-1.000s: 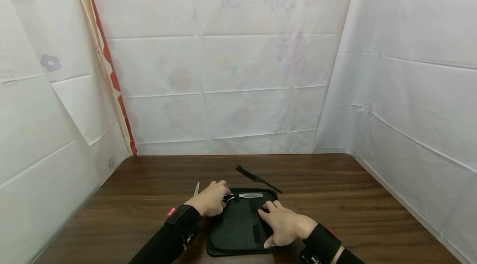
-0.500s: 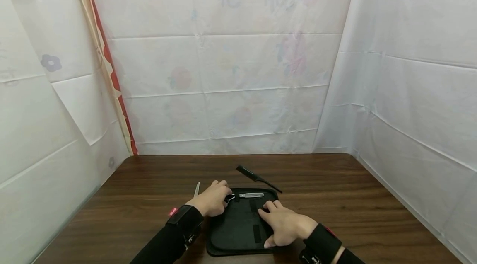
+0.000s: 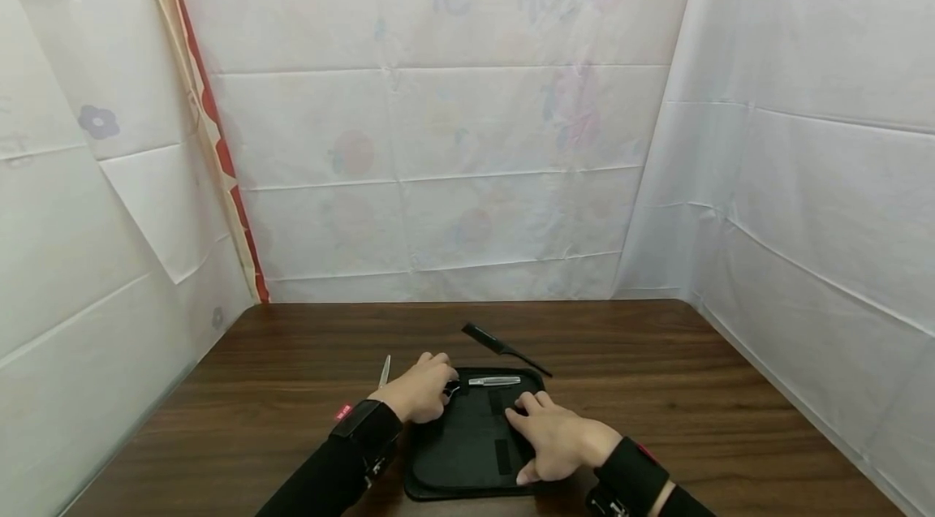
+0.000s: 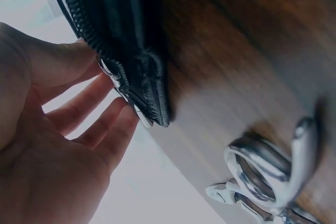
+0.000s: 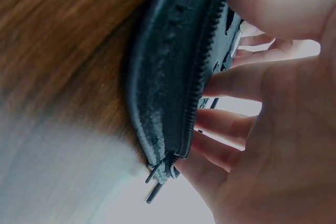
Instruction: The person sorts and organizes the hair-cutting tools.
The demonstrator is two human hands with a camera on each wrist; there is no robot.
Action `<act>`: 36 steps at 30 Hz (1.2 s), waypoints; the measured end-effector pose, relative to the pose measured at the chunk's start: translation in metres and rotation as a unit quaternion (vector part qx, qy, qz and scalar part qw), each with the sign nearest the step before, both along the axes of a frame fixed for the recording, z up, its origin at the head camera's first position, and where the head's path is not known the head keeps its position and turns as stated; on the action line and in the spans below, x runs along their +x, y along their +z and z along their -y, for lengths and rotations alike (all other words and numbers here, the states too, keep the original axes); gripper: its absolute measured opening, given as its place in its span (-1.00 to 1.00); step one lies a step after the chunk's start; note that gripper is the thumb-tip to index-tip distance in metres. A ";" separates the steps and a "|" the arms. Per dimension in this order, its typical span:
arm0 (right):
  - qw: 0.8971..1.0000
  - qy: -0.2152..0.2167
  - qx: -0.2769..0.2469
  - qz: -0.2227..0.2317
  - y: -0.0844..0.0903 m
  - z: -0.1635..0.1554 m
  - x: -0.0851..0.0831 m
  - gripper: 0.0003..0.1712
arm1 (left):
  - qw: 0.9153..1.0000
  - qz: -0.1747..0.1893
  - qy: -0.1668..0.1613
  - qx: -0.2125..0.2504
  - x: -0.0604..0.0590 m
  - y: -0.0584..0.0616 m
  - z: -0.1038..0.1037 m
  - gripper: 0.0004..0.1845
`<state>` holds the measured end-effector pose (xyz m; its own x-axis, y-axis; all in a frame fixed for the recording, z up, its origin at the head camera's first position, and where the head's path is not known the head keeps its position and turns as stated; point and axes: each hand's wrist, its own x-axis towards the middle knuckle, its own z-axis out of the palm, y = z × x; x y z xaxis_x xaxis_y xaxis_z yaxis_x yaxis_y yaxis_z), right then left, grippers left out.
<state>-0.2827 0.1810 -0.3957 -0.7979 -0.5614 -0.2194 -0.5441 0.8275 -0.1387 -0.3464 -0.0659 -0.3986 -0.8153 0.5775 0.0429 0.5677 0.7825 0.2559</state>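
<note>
Left hand [image 3: 422,392] seems to pinch scissors [image 3: 488,381] at case [image 3: 467,452] top edge, right hand [image 3: 558,441] spread flat on case on desk [image 3: 657,403]; slide blades in slow w/ steady press.

table [image 3: 657,387]: dark wood | comb [image 3: 502,349]: black, lay beyond the case | backdrop [image 3: 453,135]: white creased sheets

A: Location type?
B: Improvised recording booth. White creased sheets [image 3: 453,176] enclose the wooden table [image 3: 657,387] on 3 sides.
A: Other evidence?
B: A red-edged curtain strip [image 3: 219,152] hangs behind the table's left rear corner.
</note>
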 end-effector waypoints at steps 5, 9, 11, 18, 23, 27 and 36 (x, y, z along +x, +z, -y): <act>1.000 0.006 -0.003 -0.002 -0.007 -0.004 -0.006 -0.04 | 1.000 0.004 -0.001 0.000 -0.001 0.000 -0.001 -0.67; 0.999 0.037 -0.009 -0.015 -0.033 -0.016 -0.025 -0.03 | 1.000 0.012 -0.001 0.005 -0.001 0.000 -0.001 -0.67; 0.999 0.040 -0.009 -0.018 -0.036 -0.018 -0.027 -0.02 | 1.000 0.017 0.000 0.009 -0.001 0.001 -0.001 -0.67; 1.000 0.001 -0.004 0.002 -0.006 -0.003 -0.005 -0.05 | 1.000 0.024 0.002 0.016 -0.002 0.001 -0.001 -0.66; 1.000 -0.004 -0.001 0.006 0.002 0.000 0.001 -0.06 | 0.999 0.029 0.002 0.024 -0.001 0.001 0.000 -0.66; 1.000 -0.002 -0.003 0.010 0.001 0.000 0.000 -0.08 | 0.999 0.031 0.003 0.029 -0.001 0.001 0.001 -0.65; 1.000 0.001 -0.008 0.008 0.002 0.000 0.002 -0.07 | 1.000 0.013 0.001 0.019 -0.002 -0.001 0.004 -0.64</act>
<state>-0.2810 0.1813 -0.3940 -0.7932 -0.5665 -0.2235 -0.5433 0.8240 -0.1605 -0.3485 -0.0697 -0.3999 -0.8180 0.5736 0.0437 0.5584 0.7734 0.3000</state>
